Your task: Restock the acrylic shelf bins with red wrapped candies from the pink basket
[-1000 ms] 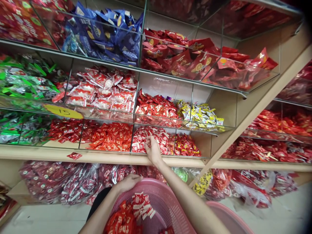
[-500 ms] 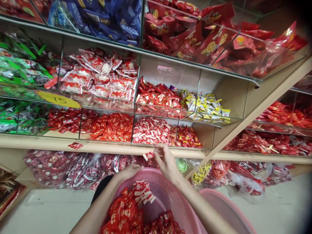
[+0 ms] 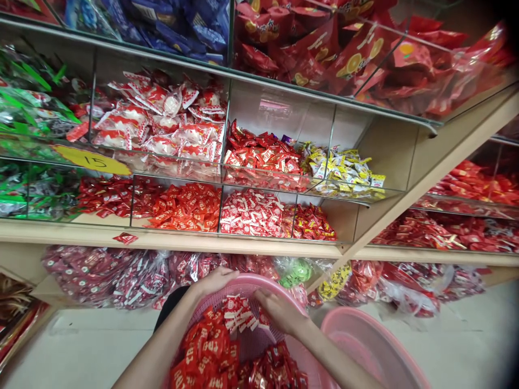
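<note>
My left hand [image 3: 217, 281] is closed over the far left rim of a pink plastic basket [image 3: 295, 302]. My right hand [image 3: 281, 312] reaches inside that basket with its fingers bent, and a red-and-white wrapped candy [image 3: 264, 319] shows at them. Just left of those fingers lies a small pile of red-and-white wrapped candies [image 3: 236, 312]. Bright red packets [image 3: 206, 351] with gold lettering fill the left side of the basket. Darker red wrapped candies [image 3: 275, 368] lie towards the near right. My right fingertips are partly hidden.
Shelf bins ahead hold red-and-white candies [image 3: 252, 215], orange-red packets [image 3: 188, 208] and yellow-and-white ones [image 3: 351, 170]. One red packet [image 3: 125, 238] lies on the wooden ledge. Bagged candies [image 3: 141, 278] sit under the shelf. A second pink tub [image 3: 365, 335] stands to the right.
My right hand has come down from beside the shelf ledge into the basket, bringing a red-and-white candy with it. My left hand stays on the rim.
</note>
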A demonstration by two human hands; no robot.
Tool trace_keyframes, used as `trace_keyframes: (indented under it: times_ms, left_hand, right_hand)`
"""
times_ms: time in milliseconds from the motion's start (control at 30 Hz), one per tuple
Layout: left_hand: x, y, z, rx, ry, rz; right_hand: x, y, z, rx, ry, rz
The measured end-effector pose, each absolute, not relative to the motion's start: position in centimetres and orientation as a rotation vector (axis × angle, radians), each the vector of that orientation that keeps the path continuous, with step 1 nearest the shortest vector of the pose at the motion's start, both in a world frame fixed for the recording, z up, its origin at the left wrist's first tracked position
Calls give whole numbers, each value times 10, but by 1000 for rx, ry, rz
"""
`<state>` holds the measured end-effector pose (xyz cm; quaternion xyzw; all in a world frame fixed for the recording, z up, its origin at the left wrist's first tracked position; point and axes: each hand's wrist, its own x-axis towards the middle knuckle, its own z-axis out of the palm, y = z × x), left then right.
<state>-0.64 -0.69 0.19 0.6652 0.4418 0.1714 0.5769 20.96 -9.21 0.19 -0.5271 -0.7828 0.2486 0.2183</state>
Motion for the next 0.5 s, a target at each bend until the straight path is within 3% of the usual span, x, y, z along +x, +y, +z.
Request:
trace_keyframes:
  times_ms: [200,500]
  left_hand:
    - [-6,-5,-4,1556,1030,393]
    - [-6,-7,3,1576,1056,390]
  right_hand:
    - [208,-90,-9,-1466,-2553,480]
    - [196,-90,-34,-1416,-2556,276]
